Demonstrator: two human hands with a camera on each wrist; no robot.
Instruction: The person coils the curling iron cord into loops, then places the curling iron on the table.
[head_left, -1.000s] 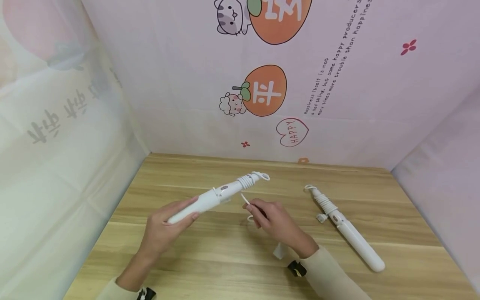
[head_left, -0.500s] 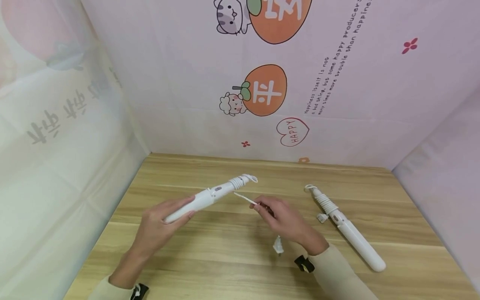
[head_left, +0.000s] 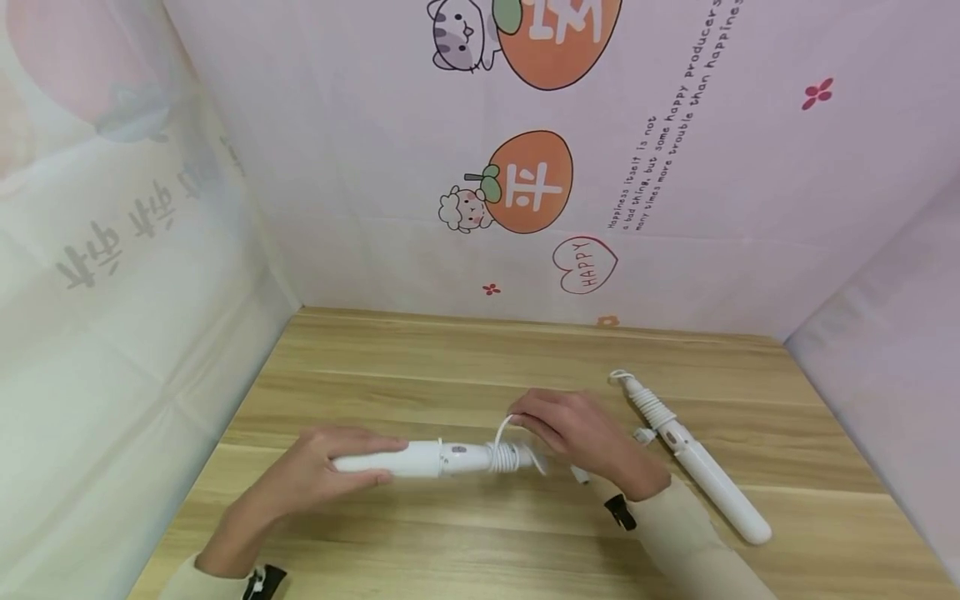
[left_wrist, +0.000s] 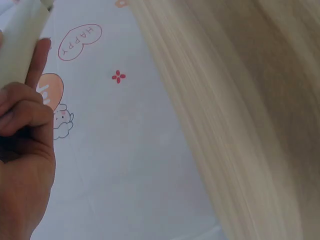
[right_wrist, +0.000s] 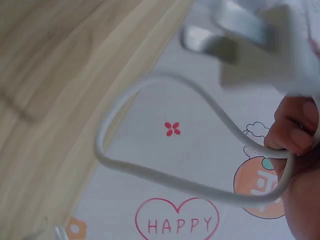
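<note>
My left hand (head_left: 315, 467) grips the barrel of a white hair straightener (head_left: 408, 460), held nearly level above the table. Its white cord (head_left: 501, 433) winds in several coils round the narrow right end. With the fingertips of my right hand (head_left: 581, 437) I pinch the cord's loose length just above those coils. In the right wrist view, a loop of cord (right_wrist: 170, 182) hangs from the fingers, and the plug (right_wrist: 260, 50) with its metal prongs dangles close to the camera, blurred. The left wrist view shows curled fingers (left_wrist: 27, 112) round the barrel.
A second white hair straightener (head_left: 720, 487), its cord wrapped round its handle, lies on the wooden table (head_left: 360, 350) at the right. Its plug (head_left: 643, 436) sits beside it, near my right forearm. Printed cloth walls (head_left: 375, 167) enclose the table's back and sides.
The held straightener has come down and turned from a slant to nearly level. My right hand has moved rightward, bringing the cord from below the straightener up over its wrapped end.
</note>
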